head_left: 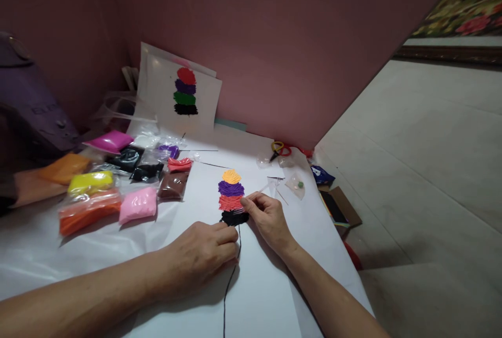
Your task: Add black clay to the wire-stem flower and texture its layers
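A sheet of white paper bears a stack of textured clay bands: a yellow-orange top, a purple band, a coral-red band and a black band. A black line runs down the paper below them. My left hand rests just under the black band, its fingers pressed together. Over the right edge of the red and black bands, my right hand has thumb and fingers closed. Whatever either pinch holds is hidden or too small to name.
Several bags of coloured clay, including a pink bag, lie at left. A sheet with a finished-looking clay stack leans on the wall. Scissors and a clear bag with a green bit sit near the table's right edge.
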`<state>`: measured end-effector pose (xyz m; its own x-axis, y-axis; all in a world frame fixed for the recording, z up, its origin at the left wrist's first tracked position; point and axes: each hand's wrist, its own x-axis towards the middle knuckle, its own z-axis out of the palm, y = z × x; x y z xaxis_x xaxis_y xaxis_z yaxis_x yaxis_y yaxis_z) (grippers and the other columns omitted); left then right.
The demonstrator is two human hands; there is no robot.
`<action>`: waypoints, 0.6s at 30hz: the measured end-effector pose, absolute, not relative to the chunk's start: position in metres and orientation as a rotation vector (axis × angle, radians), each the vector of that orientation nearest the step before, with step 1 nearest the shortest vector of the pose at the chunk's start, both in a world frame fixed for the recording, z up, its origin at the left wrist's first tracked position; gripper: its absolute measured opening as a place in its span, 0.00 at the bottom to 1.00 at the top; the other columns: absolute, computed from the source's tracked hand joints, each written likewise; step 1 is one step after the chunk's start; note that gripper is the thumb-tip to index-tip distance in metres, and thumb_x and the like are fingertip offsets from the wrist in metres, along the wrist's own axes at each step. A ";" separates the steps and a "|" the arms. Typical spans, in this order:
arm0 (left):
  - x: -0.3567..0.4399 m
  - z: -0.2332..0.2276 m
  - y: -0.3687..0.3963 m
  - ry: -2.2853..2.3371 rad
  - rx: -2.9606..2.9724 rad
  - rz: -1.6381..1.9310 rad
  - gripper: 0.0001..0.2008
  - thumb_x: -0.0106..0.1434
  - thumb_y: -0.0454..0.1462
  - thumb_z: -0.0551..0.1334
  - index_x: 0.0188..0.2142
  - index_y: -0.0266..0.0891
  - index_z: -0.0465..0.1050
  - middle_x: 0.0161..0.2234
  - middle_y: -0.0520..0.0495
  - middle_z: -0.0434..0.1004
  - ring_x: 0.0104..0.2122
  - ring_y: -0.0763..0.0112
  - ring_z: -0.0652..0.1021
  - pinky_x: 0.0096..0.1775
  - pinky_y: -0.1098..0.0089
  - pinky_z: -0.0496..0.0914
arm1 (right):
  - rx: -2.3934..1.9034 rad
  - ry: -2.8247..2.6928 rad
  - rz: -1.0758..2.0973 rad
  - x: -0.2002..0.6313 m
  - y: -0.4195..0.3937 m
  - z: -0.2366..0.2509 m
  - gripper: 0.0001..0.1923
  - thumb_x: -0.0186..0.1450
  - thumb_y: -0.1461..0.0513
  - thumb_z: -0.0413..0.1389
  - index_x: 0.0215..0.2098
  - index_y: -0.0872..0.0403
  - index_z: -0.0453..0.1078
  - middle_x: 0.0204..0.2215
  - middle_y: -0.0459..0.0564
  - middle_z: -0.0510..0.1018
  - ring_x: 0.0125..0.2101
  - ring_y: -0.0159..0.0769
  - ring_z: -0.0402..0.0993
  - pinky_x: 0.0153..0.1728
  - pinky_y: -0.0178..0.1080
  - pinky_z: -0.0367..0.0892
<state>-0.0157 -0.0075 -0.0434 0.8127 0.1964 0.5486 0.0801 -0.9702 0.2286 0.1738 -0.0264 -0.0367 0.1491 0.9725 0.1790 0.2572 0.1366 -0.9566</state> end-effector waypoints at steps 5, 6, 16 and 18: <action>-0.015 -0.042 -0.006 0.222 2.810 0.871 0.15 0.70 0.30 0.49 0.28 0.38 0.68 0.27 0.50 0.70 0.23 0.71 0.67 0.22 0.69 0.59 | -1.339 -1.333 0.854 0.175 -0.025 -0.038 0.12 0.64 0.56 0.60 0.27 0.55 0.74 0.26 0.47 0.76 0.28 0.33 0.69 0.31 0.36 0.65; -0.015 -0.043 -0.006 0.220 2.813 0.875 0.15 0.70 0.30 0.49 0.28 0.38 0.68 0.27 0.50 0.70 0.23 0.71 0.67 0.22 0.69 0.59 | -1.336 -1.328 0.853 0.175 -0.025 -0.039 0.12 0.64 0.56 0.60 0.27 0.55 0.74 0.27 0.47 0.76 0.28 0.33 0.69 0.31 0.36 0.65; -0.016 -0.042 -0.006 0.228 2.791 0.826 0.16 0.71 0.30 0.49 0.28 0.38 0.68 0.28 0.51 0.70 0.24 0.70 0.67 0.23 0.68 0.60 | -1.355 -1.289 0.801 0.177 -0.027 -0.039 0.15 0.64 0.55 0.60 0.23 0.55 0.70 0.20 0.43 0.70 0.23 0.30 0.63 0.27 0.34 0.61; -0.017 -0.043 -0.006 0.227 2.790 0.836 0.15 0.71 0.30 0.50 0.28 0.38 0.68 0.28 0.51 0.70 0.24 0.70 0.67 0.23 0.68 0.60 | -1.352 -1.303 0.812 0.176 -0.027 -0.039 0.15 0.64 0.55 0.60 0.23 0.55 0.71 0.20 0.43 0.71 0.23 0.30 0.64 0.27 0.35 0.61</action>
